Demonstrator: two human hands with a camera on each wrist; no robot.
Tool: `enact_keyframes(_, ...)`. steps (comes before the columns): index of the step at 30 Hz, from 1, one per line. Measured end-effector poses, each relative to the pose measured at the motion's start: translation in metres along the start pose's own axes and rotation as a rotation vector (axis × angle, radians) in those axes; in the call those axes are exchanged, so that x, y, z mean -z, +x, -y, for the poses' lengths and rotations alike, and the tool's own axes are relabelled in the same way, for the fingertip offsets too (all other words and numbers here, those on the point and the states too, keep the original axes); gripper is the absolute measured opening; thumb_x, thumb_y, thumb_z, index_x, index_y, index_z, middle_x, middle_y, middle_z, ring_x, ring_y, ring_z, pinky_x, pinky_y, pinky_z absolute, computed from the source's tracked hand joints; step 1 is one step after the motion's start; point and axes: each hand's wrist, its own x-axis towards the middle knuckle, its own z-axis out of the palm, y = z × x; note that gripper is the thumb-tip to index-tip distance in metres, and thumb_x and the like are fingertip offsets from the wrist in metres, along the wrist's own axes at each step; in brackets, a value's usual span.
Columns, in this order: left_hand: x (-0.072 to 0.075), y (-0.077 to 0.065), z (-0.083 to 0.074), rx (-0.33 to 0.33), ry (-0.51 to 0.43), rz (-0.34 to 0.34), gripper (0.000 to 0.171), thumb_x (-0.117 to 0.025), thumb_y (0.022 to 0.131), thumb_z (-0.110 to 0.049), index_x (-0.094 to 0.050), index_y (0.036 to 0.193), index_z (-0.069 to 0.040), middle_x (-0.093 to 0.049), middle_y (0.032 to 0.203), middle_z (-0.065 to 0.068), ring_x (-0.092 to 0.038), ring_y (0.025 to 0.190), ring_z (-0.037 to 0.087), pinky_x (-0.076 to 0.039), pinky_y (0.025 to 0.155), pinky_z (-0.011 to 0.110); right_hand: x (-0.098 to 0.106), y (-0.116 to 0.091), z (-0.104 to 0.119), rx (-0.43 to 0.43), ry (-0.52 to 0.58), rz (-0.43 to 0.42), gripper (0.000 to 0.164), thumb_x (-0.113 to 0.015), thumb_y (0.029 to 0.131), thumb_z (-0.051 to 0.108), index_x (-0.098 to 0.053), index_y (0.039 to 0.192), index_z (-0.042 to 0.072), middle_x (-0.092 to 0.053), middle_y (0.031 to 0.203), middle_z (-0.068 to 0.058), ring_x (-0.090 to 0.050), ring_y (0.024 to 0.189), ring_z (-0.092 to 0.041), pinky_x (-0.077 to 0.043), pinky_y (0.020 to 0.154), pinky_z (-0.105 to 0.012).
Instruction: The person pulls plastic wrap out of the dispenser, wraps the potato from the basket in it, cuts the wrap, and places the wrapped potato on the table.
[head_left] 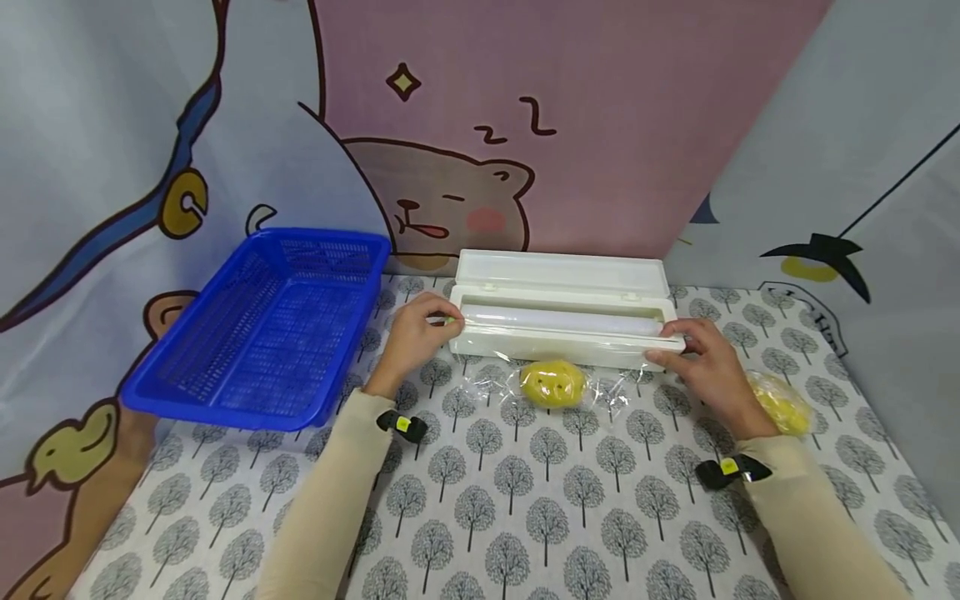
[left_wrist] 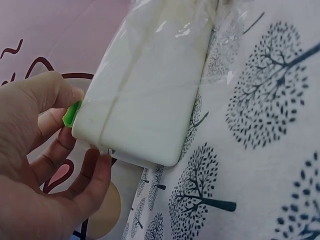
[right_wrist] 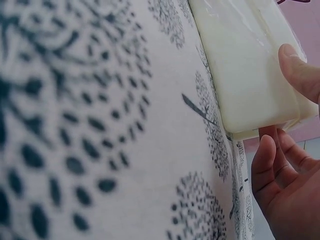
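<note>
A white cling film dispenser box [head_left: 525, 343] stands with its lid [head_left: 562, 271] raised and a roll of film [head_left: 555, 320] inside. Clear film hangs over the front. At the box's left end, my left hand [head_left: 422, 335] pinches a small green slider [left_wrist: 71, 114] between thumb and finger, other fingers touching the end wall. My right hand [head_left: 701, 358] grips the right end, its thumb [right_wrist: 297, 70] on the front face. Just before the box lies a yellow rounded thing [head_left: 553, 384] with two dark spots, amid clear film.
A blue plastic basket [head_left: 225, 417] stands at the left. Beside my right wrist lies another yellow thing [head_left: 783, 404] in clear film. A tree-patterned cloth [head_left: 517, 500] covers the table, and a printed curtain [head_left: 615, 125] hangs behind the box.
</note>
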Motion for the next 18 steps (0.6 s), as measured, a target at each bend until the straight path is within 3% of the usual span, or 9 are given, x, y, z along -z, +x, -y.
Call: enact_keyframes(18, -0.0091, -0.0021, -0.0012, -0.033, 0.071, -0.119, 0.007, -0.077, 0.087, -0.001, -0.082, 0.089, -0.005, -0.076, 0.098, 0.010, -0.075, 0.097, 0.029, -0.064, 0.090, 0.044, 0.0006, -0.0005, 0.0002, -0.006, 0.005, -0.004, 0.035, -0.086, 0.100, 0.021, -0.067, 0.126, 0.008, -0.051, 0.137, -0.009, -0.055, 0.099, -0.022, -0.049, 0.074, -0.022)
